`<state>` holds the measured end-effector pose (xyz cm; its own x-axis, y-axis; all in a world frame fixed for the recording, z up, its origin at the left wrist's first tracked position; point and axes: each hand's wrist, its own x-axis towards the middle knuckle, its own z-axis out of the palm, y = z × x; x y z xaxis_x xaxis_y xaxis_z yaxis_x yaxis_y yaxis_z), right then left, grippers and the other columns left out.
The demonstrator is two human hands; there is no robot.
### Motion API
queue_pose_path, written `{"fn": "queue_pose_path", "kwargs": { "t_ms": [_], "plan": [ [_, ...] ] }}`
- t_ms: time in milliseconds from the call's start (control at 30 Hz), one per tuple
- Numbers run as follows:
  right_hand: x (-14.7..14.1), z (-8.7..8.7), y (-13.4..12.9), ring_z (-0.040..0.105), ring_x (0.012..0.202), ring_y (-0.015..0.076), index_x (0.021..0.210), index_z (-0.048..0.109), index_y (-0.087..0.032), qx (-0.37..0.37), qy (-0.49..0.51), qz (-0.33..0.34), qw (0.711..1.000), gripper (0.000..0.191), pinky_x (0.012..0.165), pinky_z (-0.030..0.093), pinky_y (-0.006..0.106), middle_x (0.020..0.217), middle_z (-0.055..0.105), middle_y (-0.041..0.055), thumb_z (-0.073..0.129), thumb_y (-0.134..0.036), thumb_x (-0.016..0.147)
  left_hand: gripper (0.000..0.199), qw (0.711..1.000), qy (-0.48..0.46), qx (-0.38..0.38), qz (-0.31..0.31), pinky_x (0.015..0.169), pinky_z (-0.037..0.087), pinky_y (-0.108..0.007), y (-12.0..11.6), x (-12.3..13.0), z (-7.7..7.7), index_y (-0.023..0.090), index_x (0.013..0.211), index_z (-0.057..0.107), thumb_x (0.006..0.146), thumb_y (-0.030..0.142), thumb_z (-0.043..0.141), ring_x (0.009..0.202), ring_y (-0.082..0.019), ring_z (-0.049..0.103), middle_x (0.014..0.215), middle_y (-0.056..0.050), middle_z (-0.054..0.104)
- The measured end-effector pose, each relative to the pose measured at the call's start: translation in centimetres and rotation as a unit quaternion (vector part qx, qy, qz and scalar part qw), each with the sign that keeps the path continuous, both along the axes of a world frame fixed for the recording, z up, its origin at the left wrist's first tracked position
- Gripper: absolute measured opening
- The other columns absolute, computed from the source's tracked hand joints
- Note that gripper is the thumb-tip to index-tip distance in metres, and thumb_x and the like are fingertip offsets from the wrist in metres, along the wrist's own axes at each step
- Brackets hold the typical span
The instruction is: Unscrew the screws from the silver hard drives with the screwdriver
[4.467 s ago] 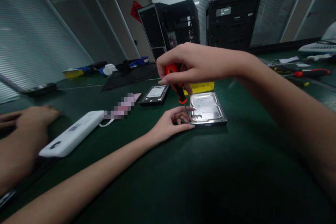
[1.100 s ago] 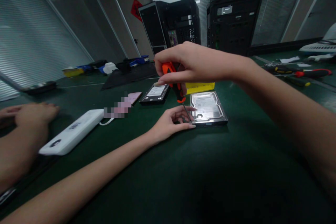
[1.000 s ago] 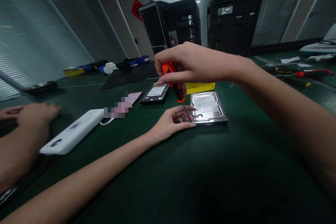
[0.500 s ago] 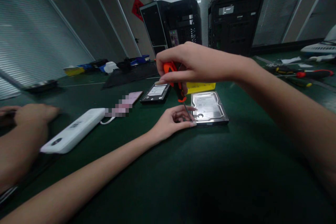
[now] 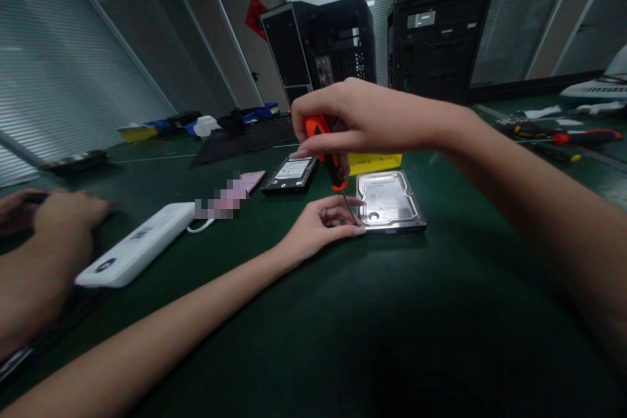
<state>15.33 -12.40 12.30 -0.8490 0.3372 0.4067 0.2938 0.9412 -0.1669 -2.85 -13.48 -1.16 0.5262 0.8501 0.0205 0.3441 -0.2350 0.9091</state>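
A silver hard drive (image 5: 389,199) lies flat on the dark green table (image 5: 313,326). My right hand (image 5: 337,121) is wrapped round the orange and black handle of a screwdriver (image 5: 336,170), held above the drive's left side. The screwdriver's shaft slants down to the drive's near left corner, where the tip is hard to make out. My left hand (image 5: 333,222) grips that corner, thumb at the near edge and fingers along the left side. A second hard drive (image 5: 292,171), dark with a white label, lies further back on the left.
Behind the silver drive is a yellow tray (image 5: 375,163). A white power bank (image 5: 140,245) and a pink phone (image 5: 249,181) lie left. Another person's hands (image 5: 68,212) are at far left. Computer cases (image 5: 435,39) stand behind; tools, including a red-handled one (image 5: 588,138), lie right.
The other person's hands at the far left have shifted slightly, and a dark object in them shows more. My own hands, the screwdriver and the drive look almost unchanged.
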Motion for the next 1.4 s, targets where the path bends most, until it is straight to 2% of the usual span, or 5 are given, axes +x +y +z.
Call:
{"fn": "queue_pose_path", "kwargs": {
  "t_ms": [400,933,1267,1400],
  "plan": [
    [-0.01,-0.04,-0.08,0.048,0.072,0.0073,0.094,0.054,-0.010,0.024,0.000,0.000,1.000,0.031,0.059,0.033,0.020,0.086,0.055,0.0026,0.044,-0.038,0.086,0.047,1.000,-0.017,-0.017,0.016,0.081,0.047,-0.032,-0.18,0.09,-0.03,0.013,0.112,0.054,0.070,0.025,0.070,0.081,-0.016,0.063,0.087,-0.005,0.067],
    [-0.02,0.14,-0.14,0.047,0.072,0.0073,0.097,0.053,-0.011,0.007,-0.012,-0.001,1.000,0.030,0.058,0.033,0.020,0.087,0.055,0.0027,0.045,-0.038,0.086,0.050,0.999,-0.017,-0.038,0.021,0.084,0.047,-0.034,-0.21,0.09,0.30,0.012,0.114,0.053,0.069,0.025,0.070,0.084,-0.017,0.064,0.088,-0.007,0.068],
    [-0.21,0.03,0.05,0.048,0.068,0.0068,0.089,0.053,-0.011,0.005,0.003,-0.006,1.000,0.029,0.057,0.032,0.019,0.080,0.054,0.0013,0.048,-0.039,0.084,0.047,0.999,-0.009,-0.028,0.024,0.084,0.046,-0.035,-0.15,0.18,0.07,0.014,0.112,0.054,0.070,0.026,0.069,0.084,-0.017,0.063,0.088,-0.006,0.066],
    [-0.36,-0.19,0.10,0.049,0.065,0.0052,0.089,0.051,-0.010,-0.019,0.001,-0.008,1.000,0.032,0.056,0.033,0.018,0.077,0.052,-0.0001,0.046,-0.042,0.085,0.047,0.999,-0.003,-0.022,0.024,0.085,0.045,-0.035,-0.19,0.25,0.12,0.014,0.113,0.053,0.070,0.026,0.069,0.084,-0.017,0.062,0.087,-0.005,0.065]
  ]
}}
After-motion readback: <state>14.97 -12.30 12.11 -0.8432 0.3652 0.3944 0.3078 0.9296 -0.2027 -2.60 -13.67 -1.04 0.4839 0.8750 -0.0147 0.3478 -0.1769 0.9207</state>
